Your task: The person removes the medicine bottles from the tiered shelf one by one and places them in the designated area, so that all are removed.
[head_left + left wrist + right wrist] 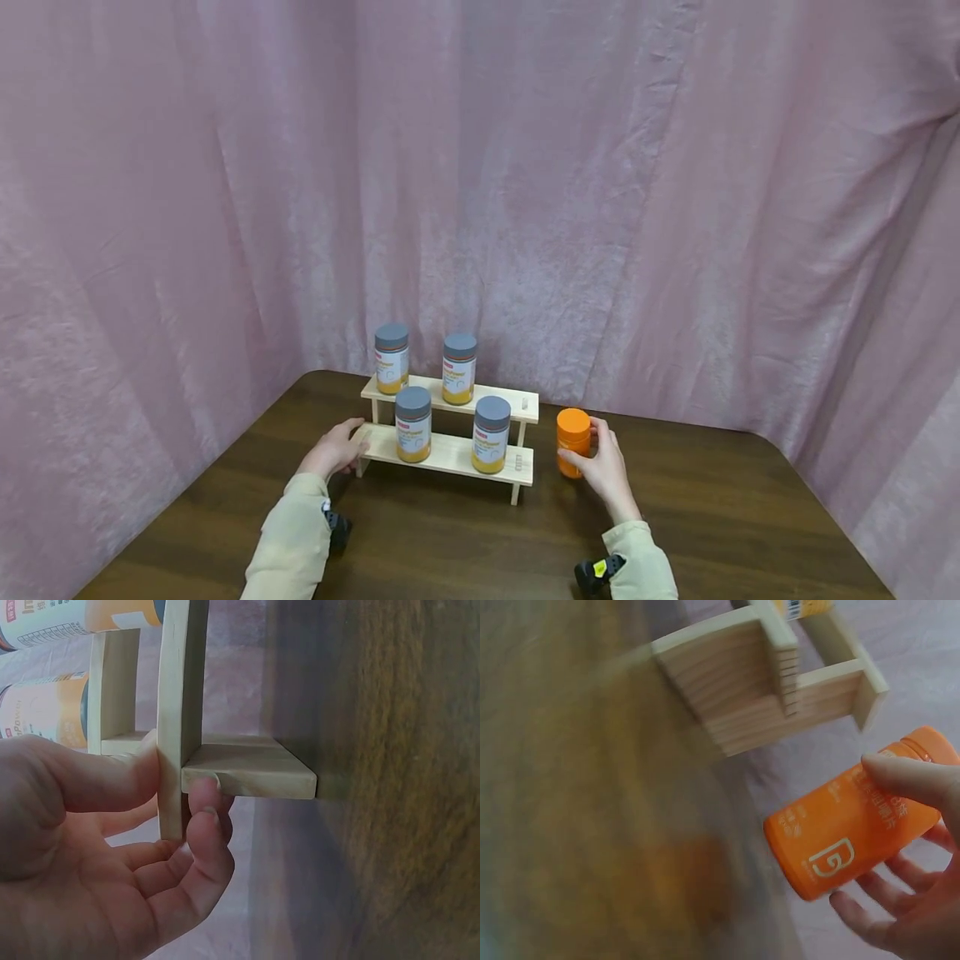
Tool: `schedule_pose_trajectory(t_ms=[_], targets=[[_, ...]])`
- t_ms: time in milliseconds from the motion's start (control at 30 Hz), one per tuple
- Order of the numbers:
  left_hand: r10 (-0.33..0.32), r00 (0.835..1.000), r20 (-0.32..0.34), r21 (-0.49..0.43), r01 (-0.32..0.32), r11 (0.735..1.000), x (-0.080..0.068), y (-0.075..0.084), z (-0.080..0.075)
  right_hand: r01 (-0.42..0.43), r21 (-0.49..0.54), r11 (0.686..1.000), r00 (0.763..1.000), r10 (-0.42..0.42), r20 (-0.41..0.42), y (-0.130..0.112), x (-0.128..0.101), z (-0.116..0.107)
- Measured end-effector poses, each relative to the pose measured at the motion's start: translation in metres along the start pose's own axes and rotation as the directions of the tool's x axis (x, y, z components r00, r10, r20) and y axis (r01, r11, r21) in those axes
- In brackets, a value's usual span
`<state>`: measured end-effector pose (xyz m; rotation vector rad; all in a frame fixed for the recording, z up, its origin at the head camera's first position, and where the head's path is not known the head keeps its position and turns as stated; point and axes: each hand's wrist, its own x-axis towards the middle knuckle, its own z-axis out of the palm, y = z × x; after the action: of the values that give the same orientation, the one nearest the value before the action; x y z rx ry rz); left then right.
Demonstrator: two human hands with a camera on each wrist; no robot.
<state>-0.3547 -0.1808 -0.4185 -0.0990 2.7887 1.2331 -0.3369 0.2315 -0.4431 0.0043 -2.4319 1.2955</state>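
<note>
A two-tier wooden display rack (453, 449) stands on the table, with grey-lidded supplement jars on both tiers. My left hand (337, 450) grips the left end of its lower tier. In the left wrist view the thumb presses the top of the plank (172, 727), and the fingers curl under it against the leg (251, 774). To the right of the rack, my right hand (607, 473) holds an orange pill bottle (573, 435) upright between thumb and fingers. White lettering shows on the bottle (840, 832) in the right wrist view, where a gap separates it from the rack.
Two jars stand on the upper tier, one at the left (392, 360) and one near the middle (459, 369). The lower tier bears a left jar (413, 425) and a right jar (491, 435). Behind the dark wooden table (450, 550) hangs a pink curtain (540, 208).
</note>
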Motion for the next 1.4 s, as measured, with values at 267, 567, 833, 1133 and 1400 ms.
schedule_pose_trajectory(t_ms=[267, 567, 833, 1133, 1400], targets=[[0.009, 1.0, 0.018, -0.057, -0.007, 0.998, 0.0, -0.003, 0.001, 0.005, 0.027, 1.0, 1.0, -0.005, 0.017, 0.011, -0.003, 0.008], [-0.036, 0.998, 0.051, -0.155, 0.043, 0.987, 0.002, -0.005, 0.001, -0.07, 0.123, 0.99, 0.998, 0.069, 0.016, 0.013, -0.002, 0.002], [-0.038, 0.997, 0.07, -0.175, 0.05, 0.983, 0.002, -0.007, 0.0, -0.094, 0.128, 0.987, 0.995, 0.089, 0.044, 0.011, -0.003, 0.0], [-0.034, 0.997, 0.076, -0.196, 0.048, 0.979, 0.003, -0.008, 0.002, -0.081, 0.125, 0.989, 0.997, 0.08, 0.012, 0.006, 0.001, -0.005], [-0.021, 0.997, 0.069, -0.197, 0.035, 0.98, 0.002, -0.008, 0.001, 0.019, 0.139, 0.99, 0.996, -0.007, -0.088, -0.009, 0.005, -0.013]])
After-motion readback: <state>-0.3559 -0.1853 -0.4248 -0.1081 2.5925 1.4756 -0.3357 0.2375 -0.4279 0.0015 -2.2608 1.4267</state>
